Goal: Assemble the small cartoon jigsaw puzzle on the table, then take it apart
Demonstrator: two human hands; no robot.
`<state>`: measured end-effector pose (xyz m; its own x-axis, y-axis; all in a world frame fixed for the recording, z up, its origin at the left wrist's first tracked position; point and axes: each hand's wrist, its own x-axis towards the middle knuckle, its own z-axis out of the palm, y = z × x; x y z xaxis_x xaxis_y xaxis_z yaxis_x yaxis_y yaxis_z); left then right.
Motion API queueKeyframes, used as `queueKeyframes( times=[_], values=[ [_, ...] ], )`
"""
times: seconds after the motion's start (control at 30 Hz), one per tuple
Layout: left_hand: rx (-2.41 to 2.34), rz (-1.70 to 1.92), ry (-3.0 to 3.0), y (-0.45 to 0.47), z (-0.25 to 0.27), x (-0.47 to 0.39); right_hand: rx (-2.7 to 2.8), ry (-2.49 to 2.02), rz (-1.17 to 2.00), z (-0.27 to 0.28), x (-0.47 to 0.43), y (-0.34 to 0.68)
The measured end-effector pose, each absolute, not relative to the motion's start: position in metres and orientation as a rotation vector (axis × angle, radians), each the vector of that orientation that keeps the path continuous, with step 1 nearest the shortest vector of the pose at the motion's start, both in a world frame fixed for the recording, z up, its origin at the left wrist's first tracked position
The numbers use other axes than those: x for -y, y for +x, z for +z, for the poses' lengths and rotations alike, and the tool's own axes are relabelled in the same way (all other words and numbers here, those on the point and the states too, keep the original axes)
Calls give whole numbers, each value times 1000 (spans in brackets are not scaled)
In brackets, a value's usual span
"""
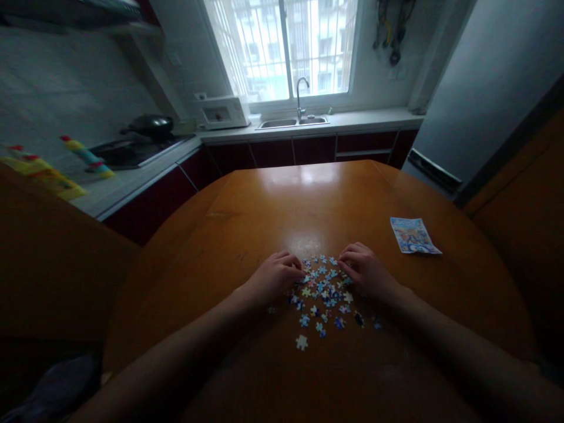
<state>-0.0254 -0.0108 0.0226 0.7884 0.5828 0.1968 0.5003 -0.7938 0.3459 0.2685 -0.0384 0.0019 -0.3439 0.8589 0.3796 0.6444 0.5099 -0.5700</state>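
Note:
A loose heap of small jigsaw puzzle pieces (326, 288), mostly blue, white and purple, lies spread on the wooden table (264, 205). At the heap's left side my left hand (278, 275) is closed, thumb and fingers pinched at a light blue puzzle piece (305, 280). Across from it, my right hand (362, 269) has its fingers curled together, the tips at a pale puzzle piece (333, 261) on the upper right edge. Nearest to me is a cream piece (302, 342), apart from the heap. Some pieces are hidden under the fingers.
A creased printed picture sheet (414, 235) lies on the table, right of the pieces. Beyond the table's far edge run a counter with a sink (293, 122), a white microwave (222, 112) and a wok (152, 125) on the stove. A fridge (489, 100) stands at the right.

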Motion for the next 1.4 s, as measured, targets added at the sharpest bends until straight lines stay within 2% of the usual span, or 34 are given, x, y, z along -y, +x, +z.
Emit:
queueKeyframes(
  times=[0.3, 0.63, 0.93, 1.17, 1.4],
  values=[
    [-969, 535, 2659, -33, 11, 9, 2034, -1261, 408, 10, 35, 284],
    [-1009, 491, 2718, -29, 16, 15, 1973, -1345, 370, 19, 26, 309],
    [-1117, 444, 2743, -30, 11, 14, 2410, -1151, 659, 26, 45, 294],
    [-1199, 424, 2750, -28, 19, 20, 2491, -1075, 524, 13, 43, 287],
    [-866, 466, 2700, -7, 34, 42, 2466, -1171, 247, 53, 54, 294]
  ],
)
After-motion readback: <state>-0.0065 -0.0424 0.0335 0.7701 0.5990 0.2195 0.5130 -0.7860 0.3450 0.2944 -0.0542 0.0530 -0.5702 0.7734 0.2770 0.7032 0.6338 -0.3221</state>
